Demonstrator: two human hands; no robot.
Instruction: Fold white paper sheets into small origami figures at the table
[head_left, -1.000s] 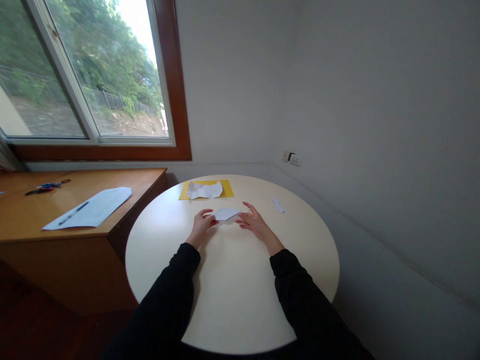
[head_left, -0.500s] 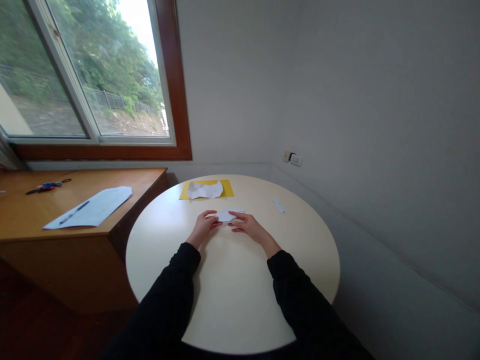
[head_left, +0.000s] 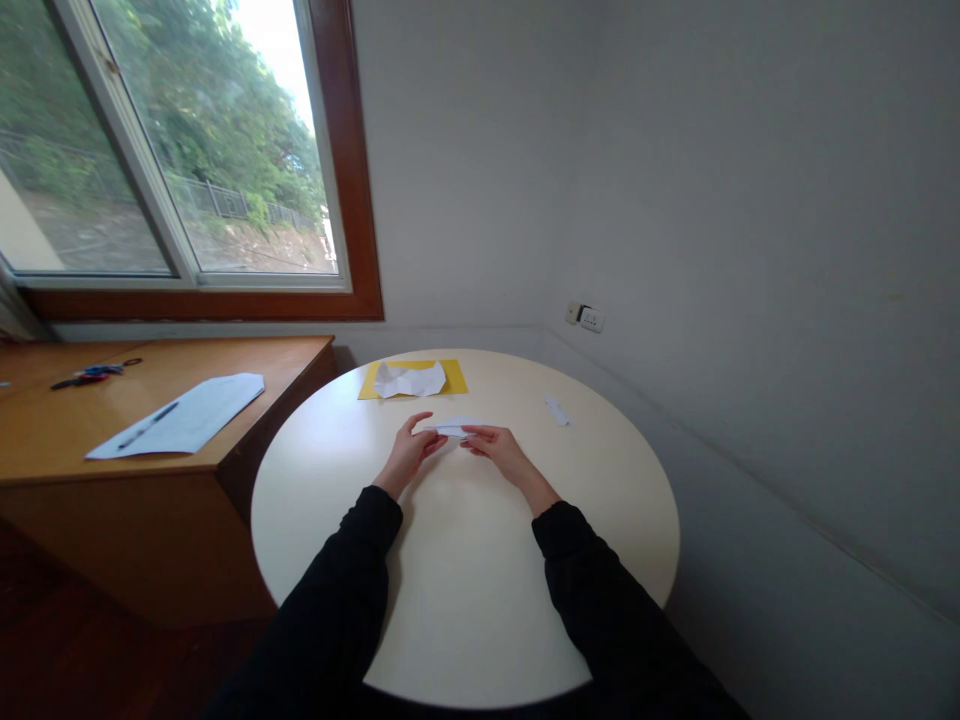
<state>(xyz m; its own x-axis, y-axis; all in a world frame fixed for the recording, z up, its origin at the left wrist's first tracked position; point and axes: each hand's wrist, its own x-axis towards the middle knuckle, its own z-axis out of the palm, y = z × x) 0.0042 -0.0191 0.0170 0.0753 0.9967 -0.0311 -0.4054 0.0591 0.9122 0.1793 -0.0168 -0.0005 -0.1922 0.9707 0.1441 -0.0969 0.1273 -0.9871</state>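
White paper [head_left: 451,431] between the fingers [head_left: 486,433]

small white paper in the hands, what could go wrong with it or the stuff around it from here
The small white paper is held between the left hand and right hand; an uneven pull might crease or tear it.

The paper strip lies loose beyond the right hand, so a sideways sweep could shift it.

The creased white sheet on the yellow sheet might get nudged by a forward reach.

Two hands [head_left: 406,455] [head_left: 504,453], one held paper [head_left: 452,428] — one yellow sheet [head_left: 456,378], one pen [head_left: 148,426].
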